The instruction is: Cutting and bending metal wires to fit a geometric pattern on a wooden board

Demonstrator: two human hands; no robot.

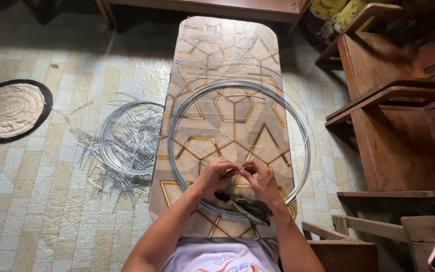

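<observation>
left hand (217,174): fingers curled, pinching a thin wire piece (241,168) at its left end. right hand (262,177): fingers bunched, pinching the same wire from the right; fingertips of both hands almost touching. large wire coil (187,108): flat on the patterned board (202,45), hands over its near edge. pliers (242,205): green-handled, on the board just below the hands, inside the coil's near arc. second wire coil (107,132) with heap of cut wire lengths (109,181): on tiled floor, left of board. round quilted mat (7,110): far left. wooden bench (399,126): right.
</observation>
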